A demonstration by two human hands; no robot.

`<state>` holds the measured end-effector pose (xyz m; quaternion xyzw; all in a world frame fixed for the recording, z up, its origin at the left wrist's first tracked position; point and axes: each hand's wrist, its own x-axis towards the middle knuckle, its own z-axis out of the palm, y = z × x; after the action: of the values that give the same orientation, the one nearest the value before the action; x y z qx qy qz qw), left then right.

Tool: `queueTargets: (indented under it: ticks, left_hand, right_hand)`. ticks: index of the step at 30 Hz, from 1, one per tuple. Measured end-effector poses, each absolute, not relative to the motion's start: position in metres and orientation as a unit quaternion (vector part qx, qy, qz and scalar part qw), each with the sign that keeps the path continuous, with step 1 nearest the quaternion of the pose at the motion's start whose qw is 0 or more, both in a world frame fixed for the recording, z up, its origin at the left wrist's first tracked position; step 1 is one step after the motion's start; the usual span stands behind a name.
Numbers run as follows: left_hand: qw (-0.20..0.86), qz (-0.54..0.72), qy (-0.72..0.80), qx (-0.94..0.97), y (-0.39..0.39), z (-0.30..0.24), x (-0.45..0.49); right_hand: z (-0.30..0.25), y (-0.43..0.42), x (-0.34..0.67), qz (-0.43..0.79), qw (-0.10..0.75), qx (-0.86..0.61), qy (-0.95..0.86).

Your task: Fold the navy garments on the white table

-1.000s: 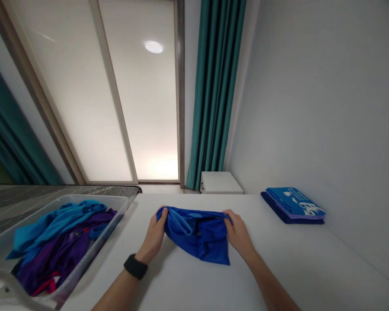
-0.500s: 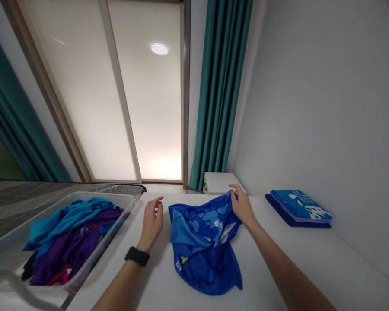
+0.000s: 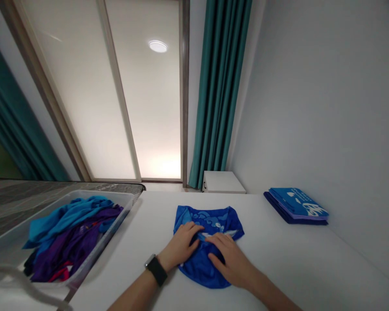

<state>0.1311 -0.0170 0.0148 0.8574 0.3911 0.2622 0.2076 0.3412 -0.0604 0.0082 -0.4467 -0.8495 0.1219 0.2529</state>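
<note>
A blue printed garment [image 3: 203, 267] lies bunched on the white table [image 3: 142, 233], a paler cloud pattern showing on its far part. Its exact kind I cannot make out. My left hand [image 3: 184, 242], with a black watch at the wrist, rests on the garment's left side, fingers stretched toward the middle. From the right, my right hand [image 3: 228, 259] lies flat across it, thumb apart from the fingers. Both hands press down on the cloth, and they hide its middle.
On the left stands a clear plastic bin [image 3: 116, 229] with crumpled blue and purple clothes [image 3: 68, 242]. A folded stack of clothes [image 3: 296, 206] lies at the table's right, near the wall [image 3: 327, 108]. Past the far edge is a small white cabinet [image 3: 223, 182].
My right hand has let go of the garment's far right corner and come down onto its middle. My left hand has moved right onto the cloth, which now lies flatter.
</note>
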Motion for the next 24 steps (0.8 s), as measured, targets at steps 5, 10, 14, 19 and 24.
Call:
queueTargets:
  ticks: [5,10,14,19,24]
  left_hand:
    - [0.23,0.365,0.42,0.799,0.0,0.03,0.112]
    - [0.169,0.493,0.568,0.636,0.031,0.035,0.059]
    - [0.043,0.405,0.632,0.66,0.038,0.03,0.041]
    - [-0.037,0.282,0.567,0.773,0.025,0.02,0.072]
    - [-0.01,0.224,0.567,0.792,0.022,0.003,0.089]
  right_hand:
    - [-0.002,-0.063,0.366,0.069,0.203,-0.492,-0.844]
    - [-0.001,-0.047,0.391,0.059,0.141,-0.521,-0.839]
    - [0.007,-0.049,0.392,0.038,0.164,-0.541,-0.824]
    - [0.02,-0.058,0.359,0.055,0.228,-0.491,-0.839]
    - [0.008,-0.052,0.312,0.071,0.228,-0.483,-0.843]
